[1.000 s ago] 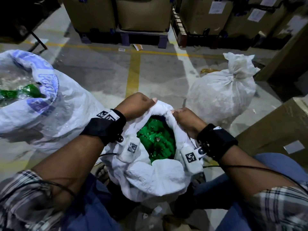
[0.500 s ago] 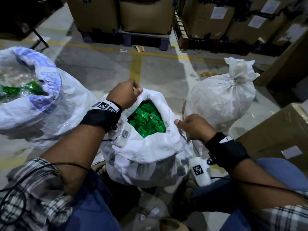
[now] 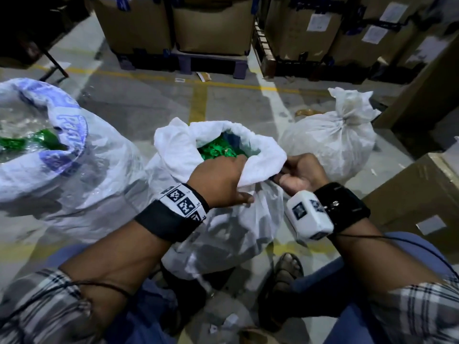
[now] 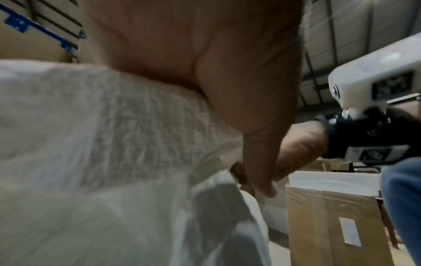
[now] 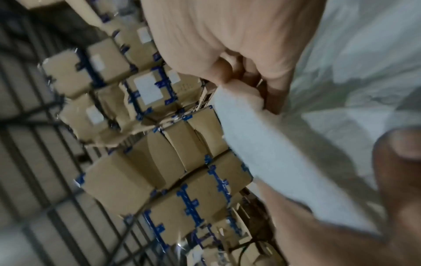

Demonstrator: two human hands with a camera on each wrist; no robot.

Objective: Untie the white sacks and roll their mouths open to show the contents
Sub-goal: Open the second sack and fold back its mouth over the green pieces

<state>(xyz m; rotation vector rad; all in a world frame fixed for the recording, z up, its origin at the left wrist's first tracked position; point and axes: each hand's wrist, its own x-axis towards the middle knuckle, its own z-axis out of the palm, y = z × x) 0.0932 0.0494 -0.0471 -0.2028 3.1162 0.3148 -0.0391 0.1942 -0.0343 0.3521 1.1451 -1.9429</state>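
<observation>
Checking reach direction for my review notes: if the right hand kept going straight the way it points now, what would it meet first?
The right hand points leftward across the middle sack, whose rolled rim it already grips. Going on, it would probably meet the left hand on that rim; depth is unclear.

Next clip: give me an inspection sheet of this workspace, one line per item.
Surface: concrete floor with yellow lines.
Job's things: middle sack open, rim partly rolled, green contents showing; left sack rolled open; right sack tied.
Clutter: paper scraps on the floor.
Hands: left hand and right hand both grip the middle sack's rim.
Cables: thin black leads along both forearms.
Surroundings: stacked cartons on pallets; carton at right.
</observation>
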